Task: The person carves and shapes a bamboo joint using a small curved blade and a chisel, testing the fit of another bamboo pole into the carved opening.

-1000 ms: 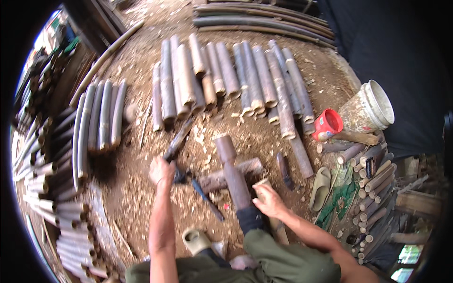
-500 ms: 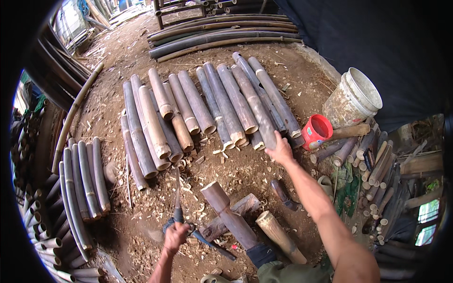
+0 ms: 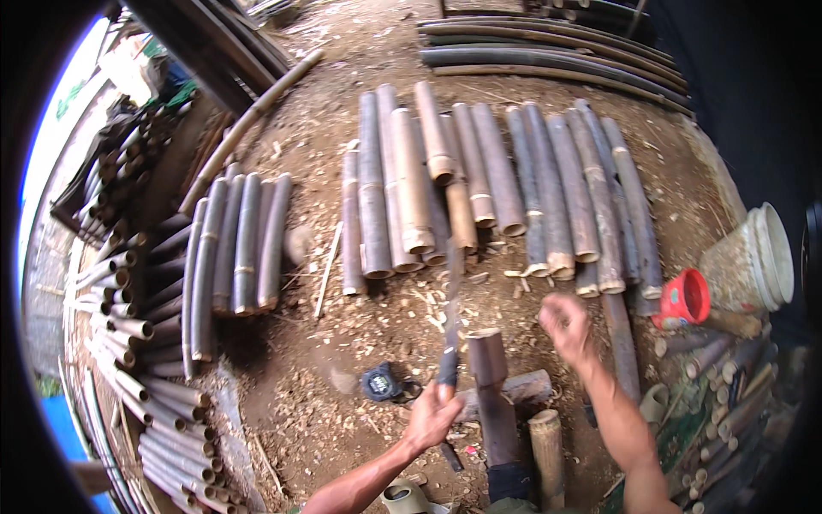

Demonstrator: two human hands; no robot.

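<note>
My left hand [image 3: 431, 417] is closed around the dark handle of a long-bladed knife [image 3: 450, 324], whose blade points away from me and is blurred. Just left of the handle lies a dark tape measure [image 3: 381, 382]. My right hand [image 3: 565, 329] hovers over the wood chips, its fingers curled and smeared by motion; I see nothing in it. A bamboo piece [image 3: 620, 344] lies beside my right forearm, partly hidden. Between both hands stands a thick bamboo section [image 3: 492, 385] leaning across a short log [image 3: 528, 388]. Another cut bamboo piece [image 3: 548, 454] is next to it.
Beyond my hands lies a row of cut bamboo lengths [image 3: 488, 171]. More pieces [image 3: 248, 248] lie at left, near a large stack of bamboo tubes [image 3: 171, 411]. At right stand a red bucket [image 3: 682, 300] and a dirty white bucket [image 3: 745, 257]. Long poles [image 3: 556, 60] lie at the back.
My right hand has come away from the bamboo row, back toward me. A bamboo length now lies nearer, by my right forearm. My left hand still holds the knife; the view has turned left.
</note>
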